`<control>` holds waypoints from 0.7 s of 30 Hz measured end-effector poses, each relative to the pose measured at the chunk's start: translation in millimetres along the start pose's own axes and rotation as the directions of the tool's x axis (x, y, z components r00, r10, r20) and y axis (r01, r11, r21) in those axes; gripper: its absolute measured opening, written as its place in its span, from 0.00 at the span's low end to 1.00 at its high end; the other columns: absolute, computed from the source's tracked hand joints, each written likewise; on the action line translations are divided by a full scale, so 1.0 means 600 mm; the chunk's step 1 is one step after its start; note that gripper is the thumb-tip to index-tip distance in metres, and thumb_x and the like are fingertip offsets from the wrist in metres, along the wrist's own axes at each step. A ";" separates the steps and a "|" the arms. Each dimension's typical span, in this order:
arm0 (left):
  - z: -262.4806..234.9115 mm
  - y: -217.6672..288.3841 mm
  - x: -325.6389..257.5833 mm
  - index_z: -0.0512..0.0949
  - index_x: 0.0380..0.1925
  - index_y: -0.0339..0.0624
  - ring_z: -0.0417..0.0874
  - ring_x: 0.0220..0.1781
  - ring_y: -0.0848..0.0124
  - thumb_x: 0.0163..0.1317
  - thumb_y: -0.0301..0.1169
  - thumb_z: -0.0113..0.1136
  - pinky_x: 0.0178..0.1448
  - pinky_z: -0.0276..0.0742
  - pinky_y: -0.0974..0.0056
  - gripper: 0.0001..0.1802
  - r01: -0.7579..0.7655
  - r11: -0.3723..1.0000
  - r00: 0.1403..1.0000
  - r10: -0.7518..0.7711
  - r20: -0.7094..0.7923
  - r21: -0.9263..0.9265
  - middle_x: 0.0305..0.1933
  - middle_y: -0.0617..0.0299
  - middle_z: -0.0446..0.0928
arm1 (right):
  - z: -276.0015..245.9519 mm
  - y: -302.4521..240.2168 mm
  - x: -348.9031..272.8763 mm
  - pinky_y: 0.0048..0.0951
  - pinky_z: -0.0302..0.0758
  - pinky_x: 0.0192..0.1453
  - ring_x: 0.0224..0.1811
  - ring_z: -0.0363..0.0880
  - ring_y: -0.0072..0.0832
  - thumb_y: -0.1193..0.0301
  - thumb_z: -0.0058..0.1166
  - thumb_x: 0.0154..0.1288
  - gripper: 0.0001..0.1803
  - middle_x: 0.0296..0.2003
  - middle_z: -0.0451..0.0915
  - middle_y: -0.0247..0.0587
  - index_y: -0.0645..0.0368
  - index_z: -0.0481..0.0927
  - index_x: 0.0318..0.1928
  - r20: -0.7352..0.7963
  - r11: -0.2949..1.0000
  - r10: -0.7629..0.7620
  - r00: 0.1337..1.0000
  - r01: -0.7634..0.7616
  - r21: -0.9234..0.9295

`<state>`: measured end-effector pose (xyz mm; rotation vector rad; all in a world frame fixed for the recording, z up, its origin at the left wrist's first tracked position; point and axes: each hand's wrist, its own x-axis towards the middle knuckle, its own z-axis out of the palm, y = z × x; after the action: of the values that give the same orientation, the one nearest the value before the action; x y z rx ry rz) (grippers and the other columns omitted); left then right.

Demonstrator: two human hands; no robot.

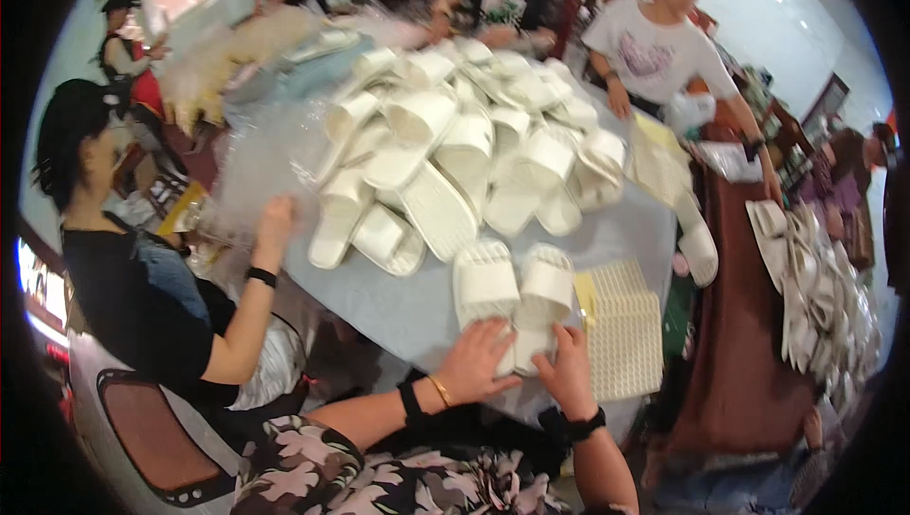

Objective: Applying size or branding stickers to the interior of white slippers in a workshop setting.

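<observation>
1. Head view looks down on a pale grey worktop [398, 311], with the person's two forearms coming in from the near edge.
2. A pair of white slippers [515, 292] lies side by side at the near edge of the worktop, toes pointing far, heels toward the person.
3. Left hand [477, 360] lies flat on the heel end of the left slipper, fingers spread and loosely extended; its grip is wide, pressing rather than clasping.
4. Right hand [567, 368] rests at the heel of the right slipper, fingers [572, 337] curled against its near edge; whether this grip closes round the heel cannot be told.
5. Both wrists carry dark bands; the left also has a thin gold bangle [440, 390].
6. Just right of the pair lies a stack of cream perforated sheets [623, 340], touching or nearly touching the right slipper.
7. Farther across the worktop sits a large heap of white slippers [455, 150].
8. At the left, another person's hand [275, 221] rests on clear plastic wrapping [261, 169].
</observation>
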<state>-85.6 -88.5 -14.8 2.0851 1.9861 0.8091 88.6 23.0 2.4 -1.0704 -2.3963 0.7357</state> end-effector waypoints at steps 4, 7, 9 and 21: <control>-0.006 0.022 0.016 0.66 0.65 0.39 0.64 0.71 0.46 0.59 0.57 0.60 0.73 0.57 0.47 0.42 0.059 0.998 0.998 -0.059 -0.005 0.000 0.68 0.42 0.64 | 0.000 0.007 -0.006 0.44 0.70 0.62 0.58 0.70 0.56 0.70 0.65 0.53 0.32 0.55 0.71 0.62 0.69 0.72 0.58 0.029 0.998 -0.031 0.999 0.032 -0.060; 0.019 0.023 0.033 0.69 0.65 0.49 0.62 0.72 0.49 0.63 0.58 0.53 0.74 0.55 0.45 0.36 -0.082 0.996 0.996 0.083 -0.021 0.027 0.71 0.48 0.63 | -0.010 0.017 -0.003 0.44 0.70 0.63 0.58 0.70 0.55 0.69 0.65 0.54 0.31 0.55 0.71 0.60 0.68 0.72 0.58 0.038 0.999 -0.029 0.999 0.030 -0.033; 0.032 0.007 0.039 0.69 0.65 0.50 0.61 0.73 0.50 0.62 0.58 0.54 0.74 0.54 0.45 0.36 -0.083 0.995 0.997 0.083 -0.001 0.054 0.71 0.49 0.63 | -0.022 0.023 -0.004 0.44 0.72 0.59 0.55 0.73 0.53 0.70 0.63 0.55 0.27 0.51 0.75 0.59 0.67 0.75 0.55 0.029 1.000 -0.019 0.999 0.019 0.018; 0.020 0.007 0.045 0.73 0.62 0.49 0.65 0.69 0.50 0.57 0.54 0.60 0.73 0.53 0.43 0.35 -0.091 0.985 0.995 0.095 -0.019 0.147 0.69 0.50 0.66 | -0.149 0.126 0.060 0.32 0.77 0.39 0.34 0.81 0.34 0.74 0.63 0.56 0.14 0.36 0.82 0.47 0.64 0.82 0.44 -0.076 0.979 0.204 0.976 -0.203 0.014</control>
<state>-77.2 -60.1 -15.5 2.2743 2.0316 0.7294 158.1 120.0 31.0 -1.3319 -2.2410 0.7536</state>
